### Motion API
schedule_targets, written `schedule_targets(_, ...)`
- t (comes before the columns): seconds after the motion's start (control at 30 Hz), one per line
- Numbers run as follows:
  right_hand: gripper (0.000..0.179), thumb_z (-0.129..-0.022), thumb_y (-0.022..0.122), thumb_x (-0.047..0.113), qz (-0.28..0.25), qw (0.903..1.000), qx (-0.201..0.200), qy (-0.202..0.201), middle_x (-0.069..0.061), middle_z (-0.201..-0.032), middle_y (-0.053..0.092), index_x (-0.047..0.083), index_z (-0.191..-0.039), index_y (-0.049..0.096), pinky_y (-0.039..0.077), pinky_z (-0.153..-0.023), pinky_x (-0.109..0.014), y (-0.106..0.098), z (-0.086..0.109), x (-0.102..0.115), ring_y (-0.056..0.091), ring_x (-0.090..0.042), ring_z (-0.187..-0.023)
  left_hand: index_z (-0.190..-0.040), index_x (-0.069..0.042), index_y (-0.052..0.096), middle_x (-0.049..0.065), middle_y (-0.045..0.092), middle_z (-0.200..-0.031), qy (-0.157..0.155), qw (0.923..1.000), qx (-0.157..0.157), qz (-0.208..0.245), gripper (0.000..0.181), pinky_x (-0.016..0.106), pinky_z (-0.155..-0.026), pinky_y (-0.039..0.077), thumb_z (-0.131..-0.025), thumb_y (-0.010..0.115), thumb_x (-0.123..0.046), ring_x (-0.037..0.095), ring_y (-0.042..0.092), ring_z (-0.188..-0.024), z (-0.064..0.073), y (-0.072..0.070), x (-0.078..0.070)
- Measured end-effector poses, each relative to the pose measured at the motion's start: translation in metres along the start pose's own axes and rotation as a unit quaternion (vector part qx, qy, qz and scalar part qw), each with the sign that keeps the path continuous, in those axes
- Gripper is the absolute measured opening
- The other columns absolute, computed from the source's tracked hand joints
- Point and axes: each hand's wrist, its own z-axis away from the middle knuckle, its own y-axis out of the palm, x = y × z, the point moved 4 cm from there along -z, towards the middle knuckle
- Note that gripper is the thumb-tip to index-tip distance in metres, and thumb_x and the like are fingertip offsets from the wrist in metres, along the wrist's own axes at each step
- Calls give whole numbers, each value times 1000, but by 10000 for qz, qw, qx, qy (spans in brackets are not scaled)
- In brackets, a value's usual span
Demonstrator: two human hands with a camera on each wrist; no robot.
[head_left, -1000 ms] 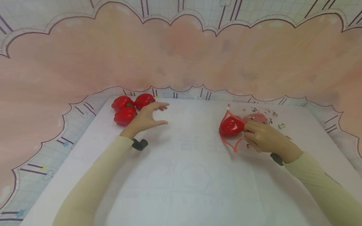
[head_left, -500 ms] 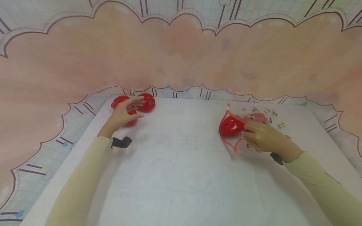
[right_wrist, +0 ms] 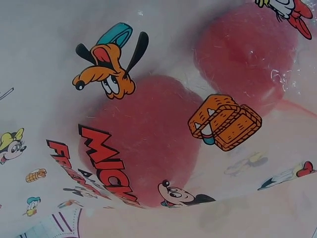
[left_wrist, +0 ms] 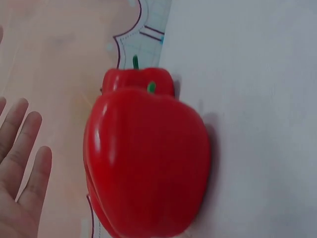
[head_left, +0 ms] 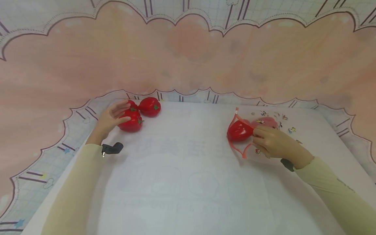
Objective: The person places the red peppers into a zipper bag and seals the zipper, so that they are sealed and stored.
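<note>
In the head view three red bell peppers cluster at the table's back left: a front one (head_left: 133,124), one at the back right (head_left: 150,106) and a partly hidden one (head_left: 132,104). My left hand (head_left: 106,121) is at their left side, fingers and thumb spread around the front pepper's left edge. Whether it touches is unclear; the left wrist view has visible fingers (left_wrist: 22,144) apart from the pepper. On the right, my right hand (head_left: 273,142) pinches the red rim (head_left: 233,147) of a clear cartoon-printed bag. Inside it lie a pepper (head_left: 239,131) near the mouth and another (head_left: 266,122) deeper.
A white table (head_left: 182,169) lies under everything. Behind it hangs a peach backdrop (head_left: 188,62) with a scalloped blue-white border. A red-and-white zipper end (head_left: 236,111) sticks up at the bag's mouth. Dark wrist cameras (head_left: 112,148) sit on both wrists.
My left hand has moved left, from the right side of the three peppers across to their left side. The right hand and the bag stay where they were.
</note>
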Motion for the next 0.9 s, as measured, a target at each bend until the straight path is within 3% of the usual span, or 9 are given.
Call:
schedule_targets(0.27, 64, -99, 16, 41, 3, 10000, 31, 11, -5, -76, 60, 7, -79, 67, 58, -70, -33, 1, 1, 0, 57, -17, -74, -147, -19, 31, 13, 39, -147, -1, 9995, -285, 164, 65, 13, -99, 40, -90, 62, -19, 27, 36, -137, 4, -16, 17)
schedule_targets(0.47, 59, -100, 22, 40, 26, 10000, 44, -27, -5, -76, 60, 7, -79, 67, 58, -70, -33, 0, 1, -1, 57, -18, -74, -147, -21, 32, 12, 36, -150, -206, 9963, -443, 706, 65, 11, -97, 41, -90, 62, -17, 24, 34, -139, 8, -23, 33)
schedule_targets(0.6, 65, -99, 16, 42, 27, 10000, 13, -37, -5, -76, 60, 7, -79, 67, 58, -70, -33, 0, 0, -1, 57, -18, -74, -147, -18, 33, 11, 36, -150, -199, 9910, -409, 1262, 66, 5, -90, 43, -89, 63, -12, 22, 32, -140, 10, -24, 42)
schedule_targets(0.7, 64, -99, 18, 42, 6, 10000, 21, -30, -5, -77, 61, 7, -79, 67, 58, -70, -33, 0, 0, -1, 58, -18, -74, -147, -15, 32, 8, 38, -149, -209, 9901, -357, 1342, 66, 5, -90, 43, -89, 63, -12, 20, 33, -139, 10, -24, 46)
schedule_targets(0.73, 61, -99, 21, 42, 2, 10000, 41, -31, -5, -77, 61, 7, -79, 67, 58, -70, -33, 0, 0, -1, 58, -18, -74, -147, -15, 32, 7, 38, -149, -234, 9898, -332, 1363, 66, 5, -92, 42, -89, 63, -13, 20, 33, -139, 10, -24, 47)
schedule_targets(0.8, 41, -98, 43, 35, -3, 9999, 102, -23, -6, -77, 61, 7, -80, 68, 58, -71, -33, 0, 0, -1, 58, -18, -74, -147, -13, 31, 6, 37, -150, -268, 9872, -275, 1546, 66, 7, -94, 42, -89, 63, -13, 21, 30, -141, 10, -23, 50)
schedule_targets(0.9, 14, -78, 75, 19, 20, 9998, 187, -28, -6, -78, 61, 7, -80, 68, 58, -71, -34, 0, 0, -1, 58, -18, -75, -148, -13, 30, 3, 40, -148, -339, 9804, -246, 1925, 66, 6, -91, 43, -90, 62, -12, 22, 27, -142, 9, -21, 55)
